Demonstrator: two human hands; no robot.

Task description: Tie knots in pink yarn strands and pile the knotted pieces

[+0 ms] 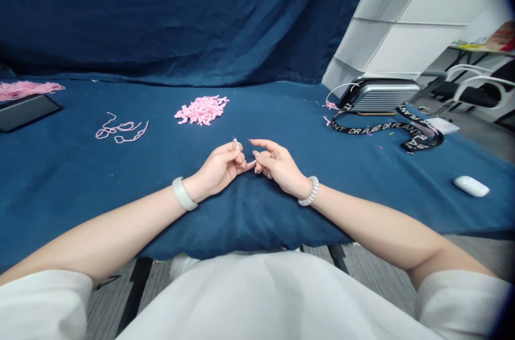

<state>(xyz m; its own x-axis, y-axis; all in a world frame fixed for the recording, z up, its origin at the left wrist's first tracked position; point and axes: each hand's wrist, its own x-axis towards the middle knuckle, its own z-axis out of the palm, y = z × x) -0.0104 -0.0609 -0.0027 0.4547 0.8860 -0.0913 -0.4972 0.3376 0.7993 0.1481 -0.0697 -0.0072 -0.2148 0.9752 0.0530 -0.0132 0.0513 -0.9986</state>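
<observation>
My left hand (223, 165) is closed in a pinch, and a short pale pink end of string (236, 143) sticks up between thumb and forefinger. Close beside it, my right hand (278, 165) has its thumb pressed to the lower fingers while the forefinger reaches out straight. A bit of pink shows between the two hands, seemingly the same string, though the fingers hide most of it. Beyond the hands lies a heap of small pink string pieces (202, 110). To its left, a few loose pink strings (120, 130) curl on the blue cloth (161, 163).
At the far left, a bundle of pink strings (30, 89) lies behind a dark flat device (28, 112). On the right are a ribbed silver case (384, 96), a black lettered strap (374, 130) and a white rounded case (471, 186). A blue curtain (193, 18) hangs behind.
</observation>
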